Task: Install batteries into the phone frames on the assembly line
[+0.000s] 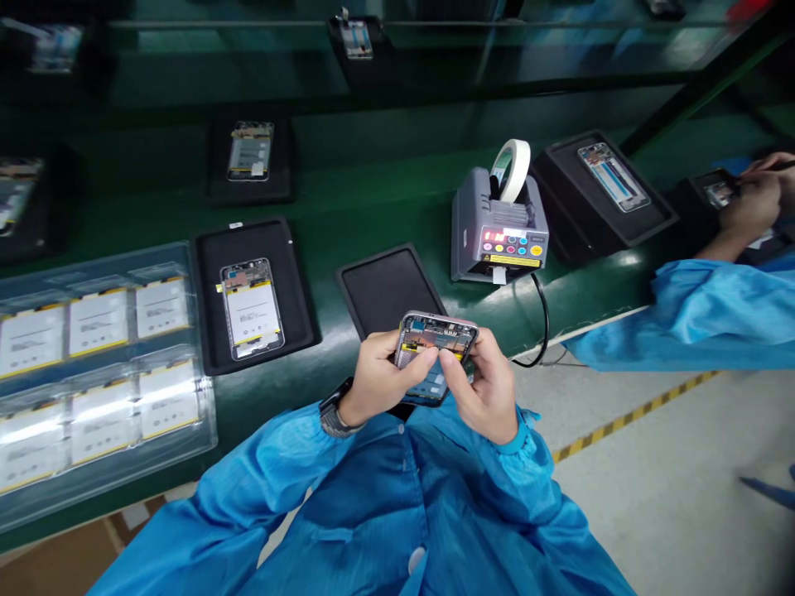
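Head view: work in hand looks like handling the inside of an opened smartphone frame (pixel 436 346), held between the fingers of the left hand (pixel 378 377) and right hand (pixel 483 385), clamped on its edges, thumbs on the exposed internals. A black rubber mat (pixel 386 285) lies just beyond the fingertips, a likely spot to lay the frame flat. An automatic tape dispenser (pixel 500 236) stands farther beyond, right of the fingers.

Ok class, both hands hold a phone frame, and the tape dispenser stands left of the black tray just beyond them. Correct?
No: the head view shows the tape dispenser right of that black tray, not left. The left hand and right hand do hold the phone frame.
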Motion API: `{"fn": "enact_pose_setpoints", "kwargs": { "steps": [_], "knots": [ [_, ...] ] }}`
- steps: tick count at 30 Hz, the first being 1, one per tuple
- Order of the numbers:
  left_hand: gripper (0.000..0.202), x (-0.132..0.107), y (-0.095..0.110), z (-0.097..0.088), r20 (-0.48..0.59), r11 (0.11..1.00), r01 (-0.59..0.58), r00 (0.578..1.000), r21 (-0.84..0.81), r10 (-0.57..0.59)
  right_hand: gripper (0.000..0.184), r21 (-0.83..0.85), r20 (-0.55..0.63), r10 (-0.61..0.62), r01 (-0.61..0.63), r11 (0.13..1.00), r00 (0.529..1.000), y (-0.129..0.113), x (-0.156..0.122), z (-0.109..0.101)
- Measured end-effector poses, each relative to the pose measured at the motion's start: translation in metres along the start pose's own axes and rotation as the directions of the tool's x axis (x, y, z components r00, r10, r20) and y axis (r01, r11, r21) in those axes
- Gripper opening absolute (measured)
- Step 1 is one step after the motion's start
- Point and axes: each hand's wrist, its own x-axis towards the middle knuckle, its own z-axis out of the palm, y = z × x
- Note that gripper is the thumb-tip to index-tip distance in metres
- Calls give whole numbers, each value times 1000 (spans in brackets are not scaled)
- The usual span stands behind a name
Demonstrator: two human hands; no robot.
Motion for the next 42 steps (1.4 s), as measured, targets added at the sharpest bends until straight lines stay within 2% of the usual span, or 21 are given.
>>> {"fn": "enact_pose_setpoints", "kwargs": {
  "steps": [5, 12, 16, 20, 23, 26, 28, 29, 31, 33, 34, 37, 42],
  "knots": [
    [18, -1, 0, -1, 3, 1000, 15, 1000, 13, -15, 20, -10, -4, -11, 11, 1000, 1000, -3, 1, 0],
    [14, -1, 0, 2, -53, 998, -53, 997, 28, 55, 19, -23, 17, -1, 1, 1000, 1000, -6, 2, -1],
    [13, -3, 2, 3, -75, 997, -58, 995, 55, 62, 16, -4, -11, -7, 7, 1000, 1000, -3, 1, 2],
    [15, -4, 5, 3, -85, 999, 12, 996, 39, -8, 12, 40, -56, 2, 0, 999, 998, 1, 1, 10],
    [16, -3, 3, 4, -77, 991, 129, 988, -29, -131, 11, 119, -76, 56, -47, 992, 995, 2, 4, 17],
    [24, 0, -6, 6, -16, 921, 338, 938, -194, -347, 16, 205, -24, 180, -171, 964, 983, 4, 13, 16],
    [37, 3, -12, 7, 77, 803, 503, 859, -319, -507, 23, 244, -27, 258, -244, 939, 966, 11, 22, 5],
    [44, 6, -15, 7, 119, 738, 567, 815, -366, -567, 26, 254, -87, 286, -256, 933, 954, 16, 29, -4],
    [52, 11, -18, 5, 153, 640, 639, 748, -427, -645, 30, 247, -303, 312, -242, 938, 901, 29, 43, -25],
    [56, 18, -19, 1, 123, 601, 649, 720, -467, -683, 33, 219, -460, 328, -253, 942, 825, 42, 59, -48],
    [58, 21, -19, -1, 102, 592, 644, 713, -484, -694, 34, 210, -482, 348, -279, 937, 804, 47, 67, -57],
    [59, 28, -20, -6, 57, 561, 640, 684, -525, -727, 37, 214, -392, 436, -381, 899, 810, 54, 85, -73],
    [58, 35, -26, -9, 15, 531, 613, 663, -585, -749, 40, 234, -267, 505, -453, 860, 821, 51, 96, -70]
  ]
}}
